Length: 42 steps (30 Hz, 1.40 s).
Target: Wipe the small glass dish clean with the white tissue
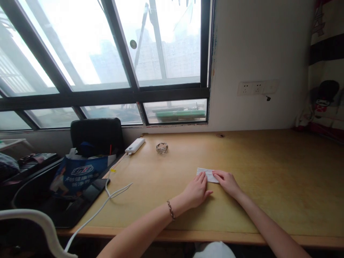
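A small white folded cloth or tissue point(209, 175) lies flat on the wooden desk point(268, 172). My left hand point(197, 188) rests palm down on its left part, fingers stretched over its near left edge and thumb pointing right; a braided bracelet is round that wrist. At the cloth's right end is my right hand point(225, 181), its fingers pressed together on the edge. Whether the right fingertips pinch the cloth or only press on it is hard to make out.
A silver openwork ring-shaped object point(162, 147) and a white power bank point(135, 146) with a white cable point(100, 207) are toward the desk's back left. Left of the desk, a blue bag point(80, 173) stands by a black chair point(96, 134).
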Each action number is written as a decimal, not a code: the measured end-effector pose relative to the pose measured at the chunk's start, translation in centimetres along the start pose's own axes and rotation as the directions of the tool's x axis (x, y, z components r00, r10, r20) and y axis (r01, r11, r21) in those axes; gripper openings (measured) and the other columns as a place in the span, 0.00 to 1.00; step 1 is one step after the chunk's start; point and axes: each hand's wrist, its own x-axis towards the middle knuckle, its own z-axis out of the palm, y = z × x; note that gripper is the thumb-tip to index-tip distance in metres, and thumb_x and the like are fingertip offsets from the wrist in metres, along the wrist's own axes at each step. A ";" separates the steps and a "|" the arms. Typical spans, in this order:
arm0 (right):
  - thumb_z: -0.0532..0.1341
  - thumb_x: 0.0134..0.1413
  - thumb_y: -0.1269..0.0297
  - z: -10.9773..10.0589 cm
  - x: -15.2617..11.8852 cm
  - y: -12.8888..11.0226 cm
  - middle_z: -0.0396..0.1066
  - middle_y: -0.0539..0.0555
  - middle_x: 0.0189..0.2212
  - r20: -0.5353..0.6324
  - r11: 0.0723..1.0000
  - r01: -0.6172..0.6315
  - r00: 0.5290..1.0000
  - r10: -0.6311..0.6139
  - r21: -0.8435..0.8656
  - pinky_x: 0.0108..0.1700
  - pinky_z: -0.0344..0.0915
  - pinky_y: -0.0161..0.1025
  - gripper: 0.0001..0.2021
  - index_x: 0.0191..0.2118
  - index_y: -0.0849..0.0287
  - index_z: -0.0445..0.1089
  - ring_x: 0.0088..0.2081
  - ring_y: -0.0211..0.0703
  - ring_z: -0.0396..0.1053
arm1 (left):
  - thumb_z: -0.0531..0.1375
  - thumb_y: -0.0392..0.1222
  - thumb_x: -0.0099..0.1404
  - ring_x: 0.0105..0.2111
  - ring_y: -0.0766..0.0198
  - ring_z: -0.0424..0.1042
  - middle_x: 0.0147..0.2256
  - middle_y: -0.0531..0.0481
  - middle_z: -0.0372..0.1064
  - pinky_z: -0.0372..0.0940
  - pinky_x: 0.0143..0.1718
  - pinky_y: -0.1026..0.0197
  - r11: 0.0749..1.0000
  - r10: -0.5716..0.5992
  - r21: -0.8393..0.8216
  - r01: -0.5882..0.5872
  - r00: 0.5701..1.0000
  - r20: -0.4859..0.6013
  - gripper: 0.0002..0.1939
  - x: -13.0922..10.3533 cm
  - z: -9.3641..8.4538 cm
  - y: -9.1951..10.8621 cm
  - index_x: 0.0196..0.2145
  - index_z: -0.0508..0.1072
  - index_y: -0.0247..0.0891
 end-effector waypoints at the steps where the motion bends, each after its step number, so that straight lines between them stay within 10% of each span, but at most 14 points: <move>1: 0.50 0.51 0.63 -0.2 0.0 0.2 0.72 0.56 0.37 -0.016 1.000 -0.015 1.000 0.015 -0.007 0.45 0.62 0.43 0.14 0.36 0.59 0.72 0.40 0.45 0.68 | 0.43 0.56 0.60 0.57 0.53 0.43 0.56 0.35 0.46 0.48 0.55 0.51 1.000 0.002 0.008 -0.002 1.000 0.010 0.33 -0.3 -0.3 -0.4 0.56 0.48 0.30; 16: 0.49 0.51 0.67 -0.6 -0.1 0.2 0.72 0.56 0.34 -0.040 0.985 0.067 0.996 -0.074 -0.158 0.41 0.62 0.40 0.13 0.31 0.59 0.72 0.36 0.44 0.68 | 0.47 0.49 0.61 0.55 0.54 0.50 0.56 0.46 0.49 0.52 0.53 0.52 0.923 -0.376 0.071 0.378 0.926 -0.031 0.22 -13.9 -7.4 -13.8 0.52 0.59 0.45; 28: 0.49 0.51 0.65 -0.6 -0.1 0.7 0.72 0.55 0.33 -0.042 0.988 0.070 0.996 -0.077 -0.139 0.41 0.62 0.39 0.13 0.33 0.59 0.71 0.36 0.43 0.68 | 0.47 0.49 0.60 0.54 0.55 0.52 0.54 0.49 0.55 0.50 0.54 0.52 0.904 -0.427 0.012 0.428 0.902 -0.059 0.19 -15.8 -8.2 -17.8 0.48 0.65 0.46; 37: 0.49 0.52 0.57 0.1 0.0 -1.9 0.72 0.56 0.29 -0.091 0.998 0.059 0.994 -0.055 0.036 0.37 0.62 0.40 0.16 0.29 0.59 0.70 0.33 0.45 0.68 | 0.45 0.48 0.62 0.55 0.59 0.51 0.56 0.47 0.49 0.49 0.54 0.55 0.920 -0.359 -0.254 0.297 0.900 -0.249 0.21 -8.1 -6.3 -10.1 0.51 0.60 0.42; 42: 0.45 0.51 0.47 4.0 3.0 -4.2 0.66 0.53 0.16 -0.149 0.857 -0.079 0.973 0.178 0.509 0.25 0.61 0.36 0.24 0.18 0.59 0.64 0.20 0.39 0.64 | 0.41 0.52 0.62 0.41 0.61 0.66 0.40 0.44 0.68 0.61 0.42 0.59 0.576 -0.437 -0.807 0.126 0.883 -0.174 0.23 3.4 -0.8 -3.7 0.43 0.67 0.37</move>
